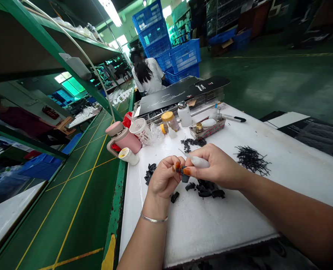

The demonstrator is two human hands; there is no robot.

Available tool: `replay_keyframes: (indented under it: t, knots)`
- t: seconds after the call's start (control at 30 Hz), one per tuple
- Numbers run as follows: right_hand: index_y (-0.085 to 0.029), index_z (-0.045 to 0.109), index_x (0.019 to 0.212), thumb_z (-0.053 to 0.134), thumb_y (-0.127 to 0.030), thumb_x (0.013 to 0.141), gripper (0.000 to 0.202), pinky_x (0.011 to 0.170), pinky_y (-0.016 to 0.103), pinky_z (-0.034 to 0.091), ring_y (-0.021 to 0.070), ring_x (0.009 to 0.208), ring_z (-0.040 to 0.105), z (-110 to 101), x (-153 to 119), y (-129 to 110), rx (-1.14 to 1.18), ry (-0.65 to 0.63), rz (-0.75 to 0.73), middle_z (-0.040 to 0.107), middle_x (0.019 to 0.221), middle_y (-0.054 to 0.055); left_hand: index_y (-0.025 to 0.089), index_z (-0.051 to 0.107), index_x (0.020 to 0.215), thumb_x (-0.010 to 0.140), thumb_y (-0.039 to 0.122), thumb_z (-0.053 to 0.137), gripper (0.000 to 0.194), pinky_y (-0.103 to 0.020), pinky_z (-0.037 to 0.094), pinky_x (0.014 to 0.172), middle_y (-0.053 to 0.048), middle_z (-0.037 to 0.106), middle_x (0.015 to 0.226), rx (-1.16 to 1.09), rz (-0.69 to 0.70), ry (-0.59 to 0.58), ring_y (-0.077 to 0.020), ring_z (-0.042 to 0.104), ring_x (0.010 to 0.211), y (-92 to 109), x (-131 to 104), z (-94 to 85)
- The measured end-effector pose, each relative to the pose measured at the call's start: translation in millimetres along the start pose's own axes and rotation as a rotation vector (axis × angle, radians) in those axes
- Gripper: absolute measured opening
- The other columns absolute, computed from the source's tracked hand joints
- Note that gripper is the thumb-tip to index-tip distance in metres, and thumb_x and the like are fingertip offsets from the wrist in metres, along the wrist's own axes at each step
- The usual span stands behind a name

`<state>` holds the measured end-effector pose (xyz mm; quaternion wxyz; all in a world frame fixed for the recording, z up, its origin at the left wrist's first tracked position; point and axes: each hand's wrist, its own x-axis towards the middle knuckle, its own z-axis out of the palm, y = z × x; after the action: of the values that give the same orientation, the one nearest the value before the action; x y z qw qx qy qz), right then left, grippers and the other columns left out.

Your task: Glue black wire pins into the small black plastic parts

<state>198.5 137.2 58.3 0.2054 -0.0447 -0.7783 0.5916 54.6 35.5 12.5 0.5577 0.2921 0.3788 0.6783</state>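
Observation:
My left hand (166, 175) is closed, pinching a small dark part (185, 177) between thumb and fingertips. In my right hand (215, 167) is a small white squeeze bottle (200, 162) with a thin tip that points up and left; the thumb and fingers wrap it, and a fingertip touches the dark part. Under the hands, black curved pieces (208, 188) lie heaped on the white tabletop (211, 228). Another black heap (149, 173) is left of my left hand. Thin black sticks (252, 159) lie to the right, and tiny black bits (193, 143) lie beyond the hands.
A pink flask (125, 139), a plastic cup (141, 129), a white jar (129, 156), a yellow-lidded jar (170, 120), a white bottle (184, 114) and a small box (208, 129) line the back. Beyond sit a person (152, 77) and blue crates (185, 56).

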Motion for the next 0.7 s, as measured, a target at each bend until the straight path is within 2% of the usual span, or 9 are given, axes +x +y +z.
replay_keyframes:
  t: [0.07,0.17,0.23,0.3,0.43,0.57,0.7]
  knots:
    - [-0.011,0.060,0.060,0.060,-0.019,0.076,0.018,0.045,0.019,0.026,0.0062,0.048,0.036,-1,-1,-2,-0.131,0.012,-0.062,0.043,0.049,-0.004,0.012,0.054,0.065,0.062,0.027,0.080,0.030,-0.018,0.040,0.049,-0.001,0.054,0.066,0.009,-0.003,0.009,-0.0082,0.051,0.054,1,0,-1.2]
    - [-0.012,0.063,0.064,0.058,-0.012,0.074,0.012,0.050,0.020,0.030,0.0071,0.050,0.042,-3,-3,-1,-0.318,0.023,-0.198,0.052,0.053,-0.003,0.011,0.055,0.067,0.061,0.022,0.080,0.027,-0.017,0.038,0.049,0.000,0.054,0.067,0.022,-0.024,0.009,-0.0073,0.050,0.054,4,0,-2.9]
    - [-0.013,0.064,0.066,0.057,-0.008,0.070,0.010,0.053,0.020,0.032,0.0073,0.051,0.045,-5,-3,1,-0.384,0.019,-0.262,0.056,0.055,-0.002,0.012,0.056,0.067,0.062,0.020,0.079,0.025,-0.018,0.039,0.051,0.000,0.054,0.066,0.045,-0.051,-0.005,-0.0084,0.052,0.056,6,-1,-3.7]
    - [-0.014,0.064,0.065,0.057,-0.008,0.070,0.011,0.052,0.020,0.032,0.0072,0.050,0.045,-5,-3,3,-0.390,0.003,-0.264,0.056,0.055,-0.002,0.011,0.056,0.067,0.061,0.023,0.080,0.028,-0.019,0.041,0.052,-0.001,0.055,0.066,0.079,-0.071,-0.010,-0.0097,0.053,0.056,8,-1,-3.9]
    - [-0.013,0.056,0.056,0.060,-0.021,0.074,0.020,0.045,0.021,0.026,0.0070,0.045,0.037,-5,0,3,-0.241,-0.031,-0.082,0.045,0.047,-0.003,0.011,0.056,0.066,0.060,0.029,0.081,0.032,-0.020,0.043,0.052,-0.003,0.056,0.069,0.136,-0.089,0.015,-0.0102,0.053,0.057,11,-3,-3.1]
    - [-0.012,0.058,0.061,0.065,-0.030,0.072,0.022,0.043,0.020,0.028,0.0080,0.045,0.041,-4,4,9,0.114,-0.085,0.188,0.050,0.049,-0.002,0.011,0.059,0.064,0.064,0.027,0.079,0.026,-0.023,0.046,0.055,-0.004,0.057,0.073,0.174,-0.055,-0.009,-0.0116,0.054,0.062,15,-3,-2.8]
    - [-0.012,0.054,0.060,0.068,-0.029,0.068,0.024,0.041,0.019,0.028,0.0062,0.042,0.039,0,6,19,0.476,-0.118,0.317,0.049,0.047,-0.003,0.011,0.062,0.065,0.067,0.021,0.076,0.017,-0.021,0.044,0.053,-0.002,0.055,0.071,0.206,0.016,-0.030,-0.0110,0.053,0.062,16,-3,-2.8]
